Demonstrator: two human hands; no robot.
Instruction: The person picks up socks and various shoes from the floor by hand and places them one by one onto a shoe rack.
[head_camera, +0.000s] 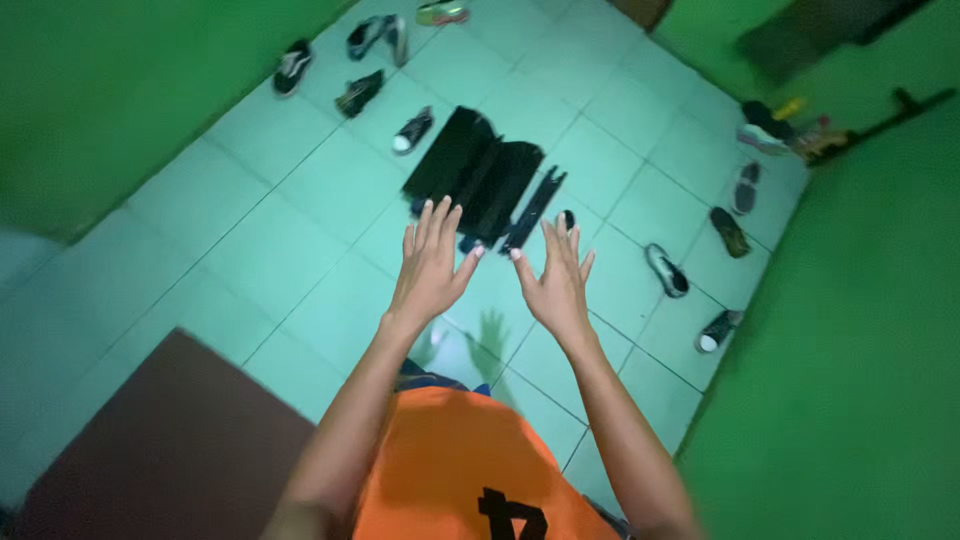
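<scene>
Both hands are raised palms-down over the tiled floor (250, 230), fingers spread and holding nothing. The left hand (428, 262) and right hand (556, 280) hover just short of the black folded rack (480, 175), which lies flat on the floor beyond the fingertips. Loose shoes (665, 270) lie scattered around the rack. A brown mat (170, 440) lies well apart from it, nearer the person's left arm.

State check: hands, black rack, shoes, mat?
Left hand: open, fingers spread, holding nothing.
Right hand: open, fingers spread, holding nothing.
Black rack: lying flat on the tiled floor, untouched.
Shoes: scattered singly over the floor, unpaired.
Brown mat: flat on the floor.
</scene>
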